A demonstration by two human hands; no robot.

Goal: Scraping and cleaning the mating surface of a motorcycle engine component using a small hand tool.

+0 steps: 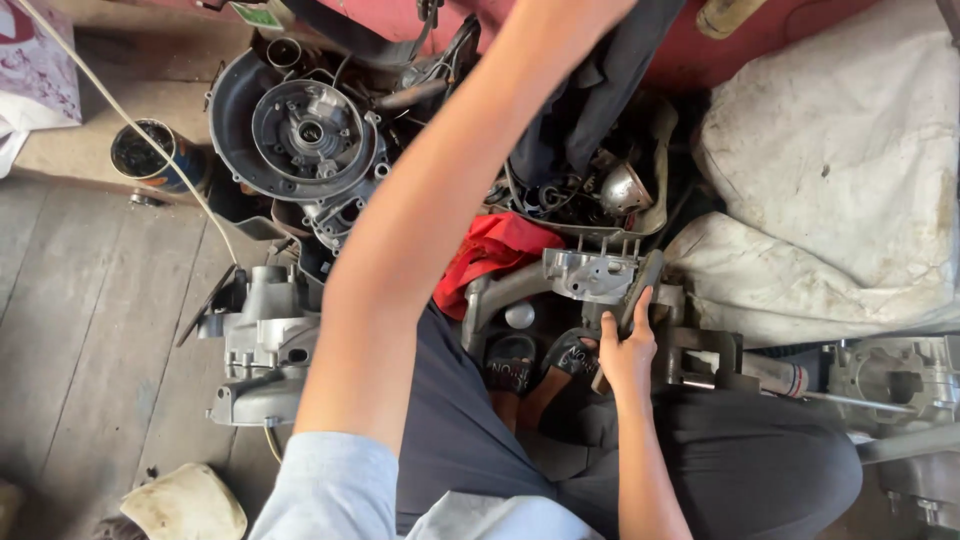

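Seated person grips a grey metal engine casting among stripped engine parts on a plank floor.

At 9 o'clock a silver engine block [262, 335] sits on the wooden floor [80, 320], with a round black engine cover [295, 125] at 11 o'clock and a dirty tin can [145, 155] beside it. The left hand is out of frame past 12 o'clock; only its forearm [430, 220] shows, so I cannot tell its fingers. A red rag [495, 250] lies at centre. The right hand [625, 350], just right of centre, has its fingers wrapped around the dark edge of the grey metal casting [590, 272]. The casting looks heavy, stiff and possibly oily, so a flange or thick rib likely gives the safest hold. White sacks [840, 160] lie at 2 o'clock.
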